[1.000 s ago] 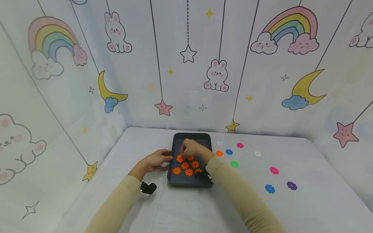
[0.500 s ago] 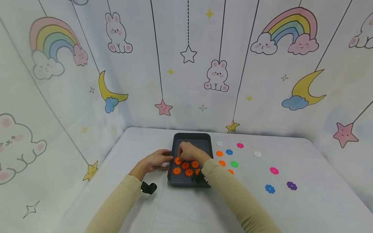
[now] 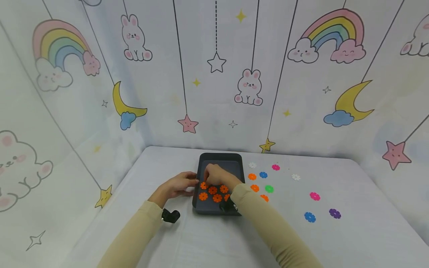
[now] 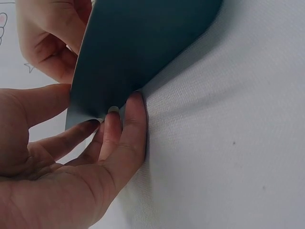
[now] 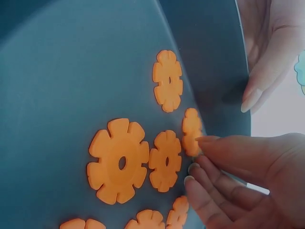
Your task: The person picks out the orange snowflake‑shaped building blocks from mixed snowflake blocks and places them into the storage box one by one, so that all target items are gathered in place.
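Observation:
A dark grey tray stands on the white-covered table with several orange flower-shaped discs lying in its near half. My right hand reaches inside and pinches one orange flower-shaped disc beside the left wall. Thumb and fingertips are right at that disc's edge, low over the tray floor. My left hand rests against the tray's outer left wall, its thumb at the rim and its fingertips lower down the wall. The right sleeve and wrist camera hide part of the tray's right side.
Right of the tray lie loose discs of the same shape: several orange, blue, pink, white, one green and one purple. A printed cloth hangs behind the table.
My right hand has moved slightly left and nearer with its orange disc, then almost stopped. The right forearm's shift left uncovers more orange discs on the table. The left hand has stayed put.

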The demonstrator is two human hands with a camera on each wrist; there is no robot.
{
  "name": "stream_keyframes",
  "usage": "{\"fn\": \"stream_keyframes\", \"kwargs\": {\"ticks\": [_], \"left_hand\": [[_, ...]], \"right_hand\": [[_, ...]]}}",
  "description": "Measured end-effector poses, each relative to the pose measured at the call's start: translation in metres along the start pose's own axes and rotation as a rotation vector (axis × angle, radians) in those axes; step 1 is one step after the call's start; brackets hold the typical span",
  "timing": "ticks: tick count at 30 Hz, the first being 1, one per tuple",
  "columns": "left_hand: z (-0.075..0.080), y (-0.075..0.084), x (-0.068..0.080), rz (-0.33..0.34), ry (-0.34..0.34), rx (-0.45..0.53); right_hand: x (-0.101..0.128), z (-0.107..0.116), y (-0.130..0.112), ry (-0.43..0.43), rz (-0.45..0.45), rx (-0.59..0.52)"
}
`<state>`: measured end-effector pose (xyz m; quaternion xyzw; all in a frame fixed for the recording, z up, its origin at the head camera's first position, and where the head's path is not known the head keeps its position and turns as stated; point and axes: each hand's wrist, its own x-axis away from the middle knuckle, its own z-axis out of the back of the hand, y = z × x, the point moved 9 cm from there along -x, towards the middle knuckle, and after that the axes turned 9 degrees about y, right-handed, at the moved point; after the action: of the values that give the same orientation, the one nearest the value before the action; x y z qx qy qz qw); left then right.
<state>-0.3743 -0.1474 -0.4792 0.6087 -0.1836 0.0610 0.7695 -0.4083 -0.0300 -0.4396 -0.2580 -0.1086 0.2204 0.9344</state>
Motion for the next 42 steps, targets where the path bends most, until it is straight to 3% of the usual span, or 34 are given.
{"fn": "stream_keyframes", "kwargs": {"ticks": [5,14,18,26,31,42], "left_hand": [[0.0,0.001,-0.001,-0.004,0.0,-0.003],[0.0,0.003,-0.001,-0.003,0.007,-0.019],[0.0,0.0,-0.001,0.003,0.017,-0.025],[0.002,-0.004,-0.001,0.011,0.032,-0.029],[0.001,-0.002,-0.001,0.001,0.033,-0.037],[0.0,-0.001,0.001,-0.011,0.019,-0.029]], "right_hand": [[0.005,0.014,-0.005,0.028,0.028,-0.019],[0.034,0.063,-0.012,0.1,0.15,-0.034],[0.053,0.086,-0.001,0.152,0.185,-0.029],[0.095,0.118,0.047,0.239,0.161,-0.007],[0.119,0.119,0.078,0.226,0.146,-0.005],[0.148,0.088,0.132,0.133,0.047,-0.04]]}}
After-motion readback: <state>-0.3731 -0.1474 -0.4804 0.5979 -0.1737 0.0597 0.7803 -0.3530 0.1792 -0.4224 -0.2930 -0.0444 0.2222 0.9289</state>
